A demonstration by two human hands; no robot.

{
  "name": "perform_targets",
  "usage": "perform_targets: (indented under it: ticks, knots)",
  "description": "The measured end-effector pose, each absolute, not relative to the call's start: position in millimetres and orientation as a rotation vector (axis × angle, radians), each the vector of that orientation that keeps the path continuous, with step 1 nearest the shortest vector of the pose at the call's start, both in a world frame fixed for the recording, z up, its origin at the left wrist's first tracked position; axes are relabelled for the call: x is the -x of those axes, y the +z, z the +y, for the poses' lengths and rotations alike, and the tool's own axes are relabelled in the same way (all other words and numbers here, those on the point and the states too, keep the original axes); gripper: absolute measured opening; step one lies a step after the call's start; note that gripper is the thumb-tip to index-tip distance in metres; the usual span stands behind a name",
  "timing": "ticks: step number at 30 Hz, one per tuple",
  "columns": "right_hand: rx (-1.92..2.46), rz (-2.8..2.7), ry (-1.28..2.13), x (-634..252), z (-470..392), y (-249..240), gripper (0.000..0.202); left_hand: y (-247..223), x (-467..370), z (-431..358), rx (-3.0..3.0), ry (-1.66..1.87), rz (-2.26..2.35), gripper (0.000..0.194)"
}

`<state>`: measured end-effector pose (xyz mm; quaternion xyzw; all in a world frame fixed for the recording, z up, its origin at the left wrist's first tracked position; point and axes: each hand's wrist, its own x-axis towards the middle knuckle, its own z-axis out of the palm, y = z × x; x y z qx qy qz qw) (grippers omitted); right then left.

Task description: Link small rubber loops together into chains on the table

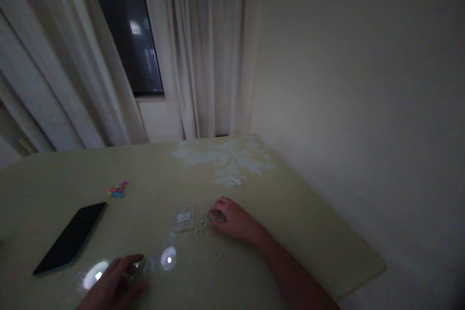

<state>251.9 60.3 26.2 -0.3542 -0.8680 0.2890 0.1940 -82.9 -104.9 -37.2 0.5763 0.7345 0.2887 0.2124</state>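
Note:
A pile of small pale rings lies on the table, with my right hand curved around its right side, fingers and thumb apart. Whether that hand grips any rings is too small to tell. Just left of the pile is a clear plastic box with a white label. One loose ring lies nearer the front. My left hand is low over the table at the lower left, blurred, its fingers curled near a small greenish thing that I cannot make out.
A dark tablet lies at the left. Small bright-coloured pieces sit behind it. Farther back are small white pieces. The table meets a wall at the right; curtains hang behind.

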Motion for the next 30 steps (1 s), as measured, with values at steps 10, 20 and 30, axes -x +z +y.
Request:
perform_targets:
  ticks: [10, 20, 30]
  knots:
    - [1.026, -2.478, 0.766, -250.7, 60.6, 20.1, 0.025, -18.4, 109.4, -98.9, -1.575, 0.580, 2.124, 0.034]
    - [1.031, -2.429, 0.798, -246.4, 61.3, 20.2, 0.017, 25.1, -9.9, -48.5, -2.069, 0.351, 1.818, 0.026]
    - [1.109, -2.430, 0.896, -272.2, 69.7, 23.2, 0.046, 13.7, -52.7, 8.5, -2.348, 0.633, 1.608, 0.024]
